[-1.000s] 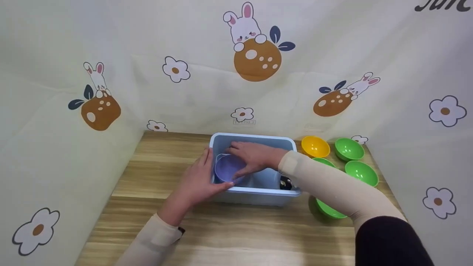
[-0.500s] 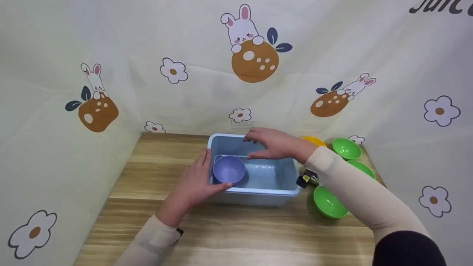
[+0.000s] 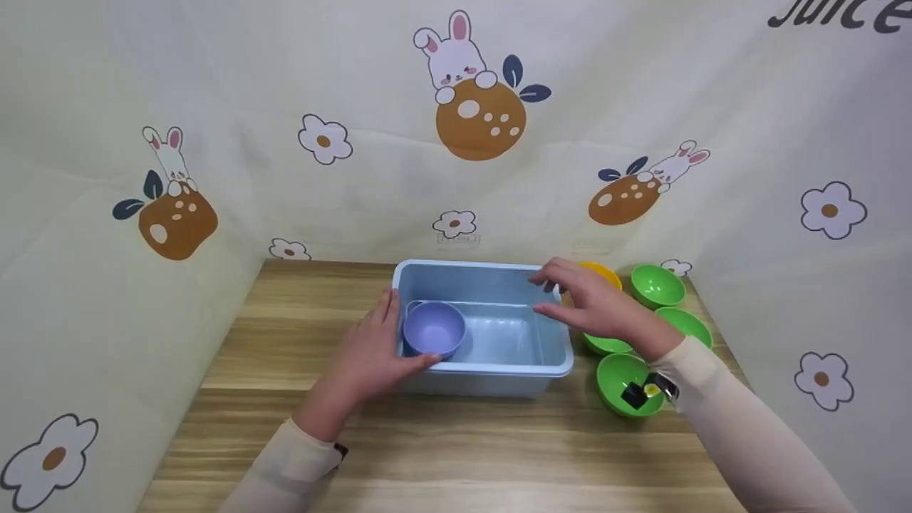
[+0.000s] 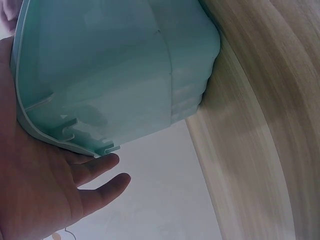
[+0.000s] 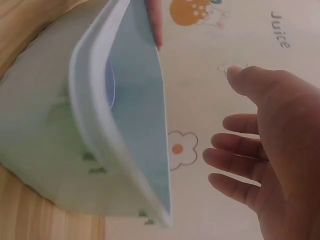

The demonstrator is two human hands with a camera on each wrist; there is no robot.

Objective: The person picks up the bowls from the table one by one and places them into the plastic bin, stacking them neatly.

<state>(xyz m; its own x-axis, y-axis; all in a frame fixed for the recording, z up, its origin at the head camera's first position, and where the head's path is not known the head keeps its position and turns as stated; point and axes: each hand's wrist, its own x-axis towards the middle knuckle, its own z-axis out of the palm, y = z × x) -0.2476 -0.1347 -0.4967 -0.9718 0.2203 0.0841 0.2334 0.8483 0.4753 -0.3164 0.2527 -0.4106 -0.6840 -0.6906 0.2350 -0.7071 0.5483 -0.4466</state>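
A light blue plastic bin (image 3: 474, 385) stands on the wooden table, with a purple bowl (image 3: 434, 330) inside at its left end. My left hand (image 3: 358, 362) rests on the bin's left front corner, thumb lying over the front rim. In the left wrist view its fingers (image 4: 102, 192) extend loosely outside the bin's wall (image 4: 105, 65). Above the bin's right rim, my right hand (image 3: 591, 305) hangs with relaxed, parted fingers and holds nothing. The right wrist view has this hand (image 5: 282, 145) apart from the bin's rim (image 5: 92, 95).
Right of the bin sit a yellow bowl (image 3: 609, 276) and several green bowls, including a back one (image 3: 657, 286), a right one (image 3: 685, 326) and a front one (image 3: 616, 374). My right hand and wrist partly cover this group. A printed curtain (image 3: 356, 192) surrounds the table.
My right hand has let go of the purple bowl inside the bin, lifted out and moved right toward the other bowls. The left hand stays at the bin's corner.
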